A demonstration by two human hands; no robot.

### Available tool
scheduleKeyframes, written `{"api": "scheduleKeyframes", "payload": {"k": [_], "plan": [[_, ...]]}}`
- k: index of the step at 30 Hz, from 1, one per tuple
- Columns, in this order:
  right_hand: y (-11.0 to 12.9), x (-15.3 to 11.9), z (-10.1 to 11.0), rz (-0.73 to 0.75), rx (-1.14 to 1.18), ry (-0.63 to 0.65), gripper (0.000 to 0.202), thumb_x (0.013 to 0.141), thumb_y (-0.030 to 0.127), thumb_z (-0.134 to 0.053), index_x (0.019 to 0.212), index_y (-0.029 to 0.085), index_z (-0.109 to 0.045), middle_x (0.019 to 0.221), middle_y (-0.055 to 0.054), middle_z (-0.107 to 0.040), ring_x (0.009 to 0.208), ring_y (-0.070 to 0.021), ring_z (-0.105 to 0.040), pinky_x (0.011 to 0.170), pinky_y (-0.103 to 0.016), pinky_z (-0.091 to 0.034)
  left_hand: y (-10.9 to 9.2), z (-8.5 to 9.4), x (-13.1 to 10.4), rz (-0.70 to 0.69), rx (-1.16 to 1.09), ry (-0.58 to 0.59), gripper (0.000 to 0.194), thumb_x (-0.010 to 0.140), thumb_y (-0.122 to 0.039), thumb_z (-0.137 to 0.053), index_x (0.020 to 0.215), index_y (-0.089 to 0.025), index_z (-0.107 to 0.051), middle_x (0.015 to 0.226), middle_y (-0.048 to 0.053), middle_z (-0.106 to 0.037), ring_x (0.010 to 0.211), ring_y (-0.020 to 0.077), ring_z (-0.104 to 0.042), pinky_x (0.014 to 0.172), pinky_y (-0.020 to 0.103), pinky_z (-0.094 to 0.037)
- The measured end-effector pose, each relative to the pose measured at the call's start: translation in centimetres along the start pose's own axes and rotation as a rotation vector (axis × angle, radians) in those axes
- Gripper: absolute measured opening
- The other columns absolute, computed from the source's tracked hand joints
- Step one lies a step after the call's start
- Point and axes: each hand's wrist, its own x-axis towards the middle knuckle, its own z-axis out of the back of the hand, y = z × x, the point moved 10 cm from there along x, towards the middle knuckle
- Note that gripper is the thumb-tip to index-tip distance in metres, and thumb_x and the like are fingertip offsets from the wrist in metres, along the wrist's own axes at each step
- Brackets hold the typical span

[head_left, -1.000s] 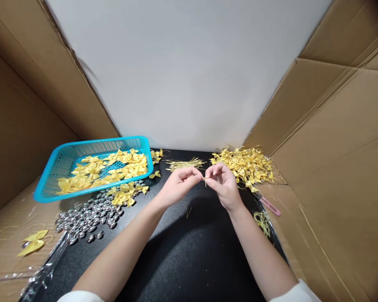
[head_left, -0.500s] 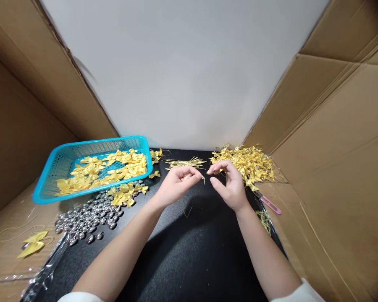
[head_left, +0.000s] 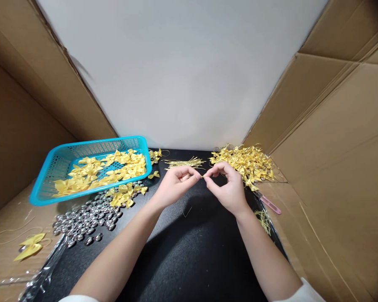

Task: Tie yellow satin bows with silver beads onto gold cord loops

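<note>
A thin gold cord [head_left: 203, 176] stretches between the fingertips of both hands above the black table surface [head_left: 195, 251]. My left hand [head_left: 180, 184] pinches one part of it, with thumb and index finger together. From the right, my right hand [head_left: 228, 186] pinches the other end, close to the left fingertips. A bundle of gold cords [head_left: 184, 163] lies just behind the hands. Beyond my right hand is a heap of yellow bows with cords [head_left: 247, 161].
A blue basket [head_left: 44, 178] of yellow bows stands at left. Silver beads [head_left: 91, 220] and several bows [head_left: 124, 196] lie before it. A pink-handled tool [head_left: 271, 204] and cord scraps [head_left: 263, 220] are at right. Cardboard walls [head_left: 340, 138] flank the table.
My right hand has moved left to meet my left hand, and its parted fingers have shut on the cord. My left hand has stayed nearly in place.
</note>
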Motion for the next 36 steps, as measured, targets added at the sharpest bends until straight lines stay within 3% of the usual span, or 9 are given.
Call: {"api": "scheduleKeyframes", "payload": {"k": [8,17,28,36], "plan": [[0.3,0.4,0.4,0.026,0.012,0.018,0.015,0.075,0.009,-0.062,0.079,0.022,-0.057,0.078,0.001,-0.062,0.074,-0.0152,-0.054,0.072,-0.03,-0.046,0.1,0.2,0.0,0.001,0.012,-0.008,0.028,0.081,-0.041,-0.062,0.072,-0.015,-0.064,0.058,-0.003,-0.046,0.054,0.0094,-0.033,0.052,0.022,-0.025],[0.6,0.2,-0.7,0.038,-0.044,0.147,0.026,0.071,0.013,-0.067,0.092,0.023,-0.058,0.092,-0.001,-0.065,0.085,-0.0185,-0.057,0.082,-0.035,-0.047,0.2,0.2,0.1,-0.008,-0.029,-0.008,0.027,0.08,-0.04,-0.064,0.073,-0.014,-0.066,0.06,-0.001,-0.052,0.055,0.0102,-0.04,0.052,0.022,-0.029],[1.0,-0.1,-0.6,0.084,-0.126,0.026,0.015,0.074,0.013,-0.065,0.082,0.023,-0.058,0.08,0.0,-0.065,0.076,-0.0179,-0.058,0.077,-0.035,-0.047,0.1,-0.2,0.2,-0.004,-0.044,0.013,0.027,0.079,-0.04,-0.065,0.073,-0.014,-0.066,0.064,0.0,-0.058,0.058,0.0114,-0.047,0.055,0.022,-0.035],[1.3,0.0,-0.5,0.131,-0.157,0.0,0.015,0.075,0.01,-0.065,0.079,0.023,-0.057,0.077,0.001,-0.064,0.074,-0.0173,-0.057,0.075,-0.034,-0.046,0.3,-0.1,0.1,0.011,-0.016,0.012,0.027,0.08,-0.039,-0.063,0.074,-0.014,-0.066,0.062,-0.001,-0.056,0.056,0.0104,-0.045,0.053,0.021,-0.033]]}}
